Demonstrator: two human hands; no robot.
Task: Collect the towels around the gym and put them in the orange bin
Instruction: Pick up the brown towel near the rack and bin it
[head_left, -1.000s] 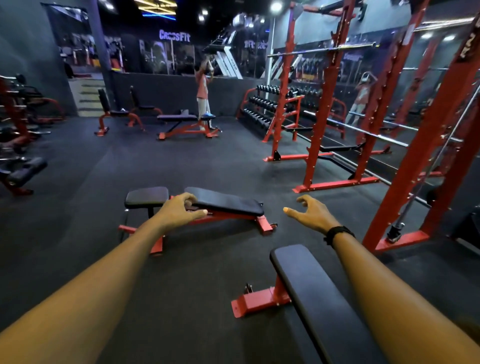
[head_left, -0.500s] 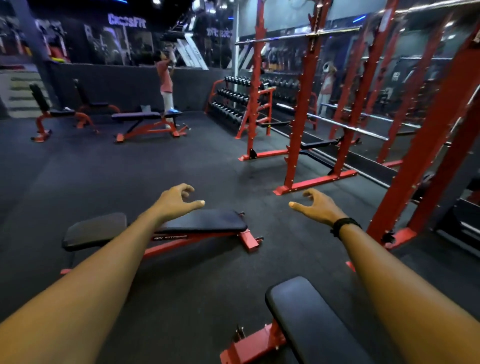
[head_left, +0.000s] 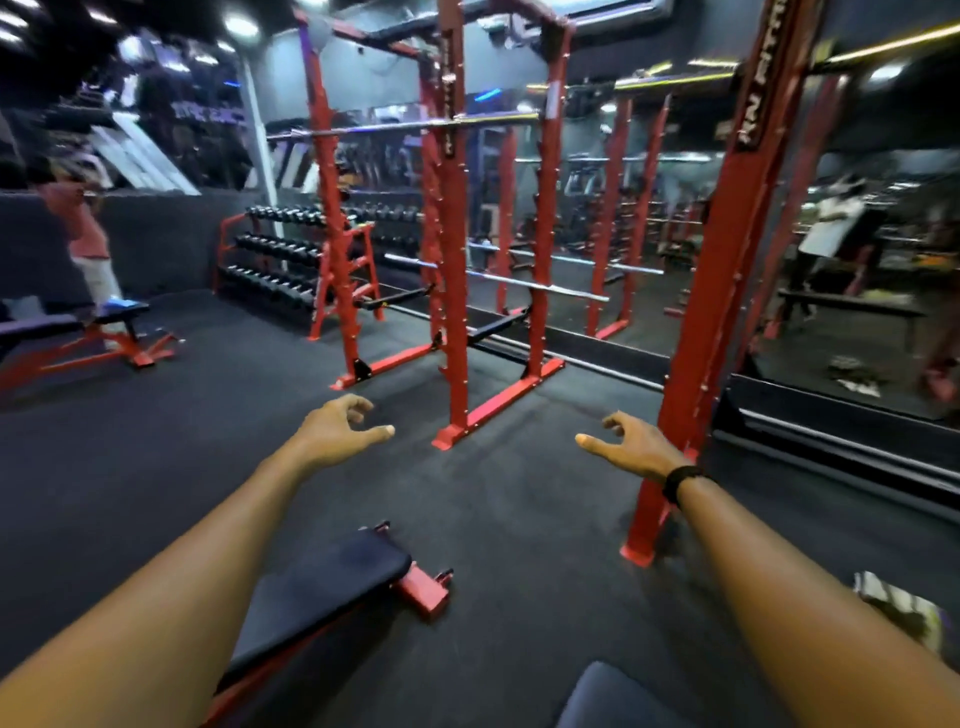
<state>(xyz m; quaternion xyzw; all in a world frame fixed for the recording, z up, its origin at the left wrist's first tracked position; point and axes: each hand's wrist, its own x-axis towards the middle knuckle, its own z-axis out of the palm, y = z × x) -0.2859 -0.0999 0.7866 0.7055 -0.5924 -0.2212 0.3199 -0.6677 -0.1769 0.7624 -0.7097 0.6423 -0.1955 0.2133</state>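
Both my arms reach out over the dark gym floor. My left hand (head_left: 340, 428) hangs in the air with loosely curled fingers and holds nothing. My right hand (head_left: 636, 447), with a black band at the wrist, is also loosely curled and holds nothing. A pale crumpled cloth, possibly a towel (head_left: 904, 608), lies on the floor at the lower right, partly behind my right forearm. A blue cloth (head_left: 122, 303) lies on a far bench at the left. No orange bin is in view.
A black and red bench (head_left: 332, 592) lies under my left forearm, another pad (head_left: 613, 696) at the bottom edge. Red squat racks (head_left: 457, 291) and a red post (head_left: 701, 322) stand ahead. A dumbbell rack (head_left: 275, 270) and a mirror wall are behind. A person (head_left: 85, 234) stands far left.
The view has swung to the right and moved forward: the benches slid down and left, the racks came closer. Both hands stay held out and hold nothing.
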